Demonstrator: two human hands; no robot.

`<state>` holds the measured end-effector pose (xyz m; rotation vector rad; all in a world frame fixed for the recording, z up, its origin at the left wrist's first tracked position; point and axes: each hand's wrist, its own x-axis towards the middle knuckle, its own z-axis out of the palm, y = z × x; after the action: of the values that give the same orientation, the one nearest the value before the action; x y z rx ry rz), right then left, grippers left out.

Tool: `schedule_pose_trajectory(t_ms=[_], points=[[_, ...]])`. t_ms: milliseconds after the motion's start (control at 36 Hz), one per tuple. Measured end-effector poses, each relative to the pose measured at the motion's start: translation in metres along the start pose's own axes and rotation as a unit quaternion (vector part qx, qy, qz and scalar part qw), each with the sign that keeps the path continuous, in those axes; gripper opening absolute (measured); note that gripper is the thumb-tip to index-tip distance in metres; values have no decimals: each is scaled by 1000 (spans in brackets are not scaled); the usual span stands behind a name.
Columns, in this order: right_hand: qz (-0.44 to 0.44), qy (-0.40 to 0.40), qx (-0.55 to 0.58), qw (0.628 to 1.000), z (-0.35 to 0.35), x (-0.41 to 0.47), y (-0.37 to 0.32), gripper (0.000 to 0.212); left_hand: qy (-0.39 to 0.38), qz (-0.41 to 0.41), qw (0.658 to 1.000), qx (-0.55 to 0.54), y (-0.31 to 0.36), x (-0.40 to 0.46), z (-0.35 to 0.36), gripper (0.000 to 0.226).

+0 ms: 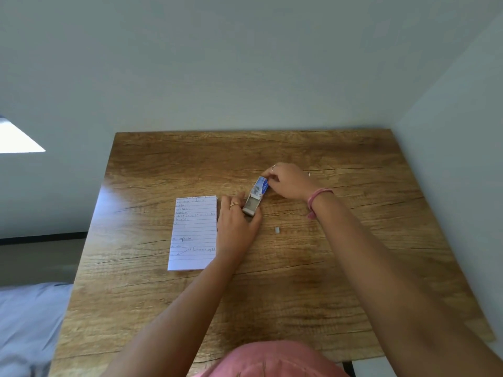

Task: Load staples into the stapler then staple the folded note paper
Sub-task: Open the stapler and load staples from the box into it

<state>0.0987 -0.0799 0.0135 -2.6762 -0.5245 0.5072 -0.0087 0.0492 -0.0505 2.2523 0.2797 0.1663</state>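
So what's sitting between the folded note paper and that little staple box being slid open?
In the head view, only the left hand lies between the note paper and the staple box, holding the box's tray end.

My wooden table (pixel 299 281) set into corner, pale walls (pixel 245 63) behind and at my right. Bright light patch (pixel 19 140) far left. Dark skirting (pixel 43 236) below; grey fabric (pixel 27 322) beside table.
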Motion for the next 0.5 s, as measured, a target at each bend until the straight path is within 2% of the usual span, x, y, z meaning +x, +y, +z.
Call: schedule_pose_trajectory(t_ms=[222,333,500], points=[[-23,-34,18,999,11,-7,-14,28,-2,9,1000,-13,-4,1,1,63],[-23,-33,-1,999,13,-9,-20,31,-4,-4,999,-42,-5,3,2,77],[-6,-50,-32,998,14,-12,-25,37,-4,-5,999,-52,-6,4,3,80]])
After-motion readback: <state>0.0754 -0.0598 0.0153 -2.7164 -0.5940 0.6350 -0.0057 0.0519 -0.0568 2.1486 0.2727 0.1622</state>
